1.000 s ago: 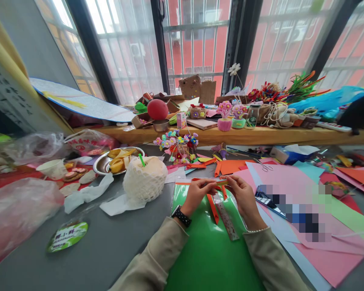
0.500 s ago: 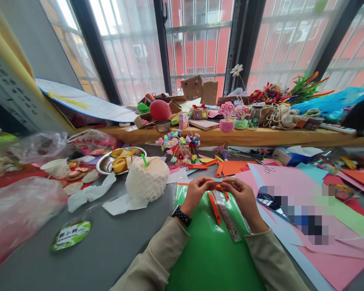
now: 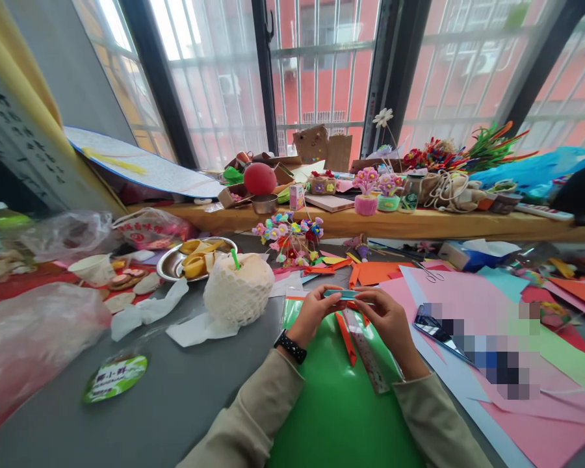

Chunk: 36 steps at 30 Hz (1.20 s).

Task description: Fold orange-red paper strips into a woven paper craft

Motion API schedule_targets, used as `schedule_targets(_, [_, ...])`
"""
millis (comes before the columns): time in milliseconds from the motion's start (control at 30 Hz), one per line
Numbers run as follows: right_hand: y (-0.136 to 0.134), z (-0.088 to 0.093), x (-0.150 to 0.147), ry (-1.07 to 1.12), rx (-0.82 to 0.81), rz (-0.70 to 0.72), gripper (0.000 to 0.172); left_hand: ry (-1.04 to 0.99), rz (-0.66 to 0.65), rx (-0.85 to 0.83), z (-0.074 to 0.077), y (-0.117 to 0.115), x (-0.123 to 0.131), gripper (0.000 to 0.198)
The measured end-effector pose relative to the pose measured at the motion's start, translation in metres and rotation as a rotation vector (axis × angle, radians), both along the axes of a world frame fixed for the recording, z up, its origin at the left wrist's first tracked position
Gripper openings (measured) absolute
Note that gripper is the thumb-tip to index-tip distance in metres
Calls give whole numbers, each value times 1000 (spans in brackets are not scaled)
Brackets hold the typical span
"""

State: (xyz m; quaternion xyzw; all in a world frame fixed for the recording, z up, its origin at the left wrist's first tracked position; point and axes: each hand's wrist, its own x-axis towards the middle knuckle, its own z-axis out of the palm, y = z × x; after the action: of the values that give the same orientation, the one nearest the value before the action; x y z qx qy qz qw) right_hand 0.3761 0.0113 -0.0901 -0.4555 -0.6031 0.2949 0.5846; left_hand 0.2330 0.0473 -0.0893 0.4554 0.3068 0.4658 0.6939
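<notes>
Between my two hands is a narrow folded strip of blue paper [image 3: 341,295], held level. My left hand [image 3: 316,311], with a watch on the wrist, pinches its left end. My right hand [image 3: 386,318] has thumb and fingers closed on its right end. Below them a green plastic folder [image 3: 336,416] covers the table in front of me. On the folder lie a ruler [image 3: 368,357] with a printed pattern and a folded orange paper strip [image 3: 346,338]. More orange paper is partly hidden behind my hands.
A coconut in white netting [image 3: 238,289] with a green straw stands left, beside a metal bowl of peels [image 3: 168,265]. Coloured paper sheets [image 3: 526,416], a phone [image 3: 439,328] and scissors [image 3: 431,275] lie right. Small craft flowers [image 3: 287,234] stand beyond my hands.
The blue strip has turned so that more of its face shows. My right fingers have shifted slightly to the right along it. The view has moved a little.
</notes>
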Motion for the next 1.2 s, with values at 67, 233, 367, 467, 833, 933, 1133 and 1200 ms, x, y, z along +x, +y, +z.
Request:
schedule_targets(67, [-1,1,0,25,-8,-15,27,13,16,32,-1,0,0,25])
schedule_targets(233, [1,-2,5,-40,-49,-85,26,136,30,163,0,-1,1,22])
schedule_targets(367, [4,-3,10,-140,-53,-41,18,215,35,210,2,-1,2,19])
schedule_targets(467, [4,-2,12,-150,-46,-49,15,234,45,215,2,-1,2,27])
schedule_targets(833, [4,-4,10,-92,-71,-36,18,161,14,60,3,-3,3,32])
schedule_targets(933, [4,-2,10,-55,-155,3,22,159,21,77,2,-3,3,33])
schedule_targets(1133, [2,-2,8,35,-198,32,23,167,-2,136,2,-3,3,32])
schedule_targets(1200, [3,-4,8,54,-210,29,23,164,-15,141,2,-3,3,31])
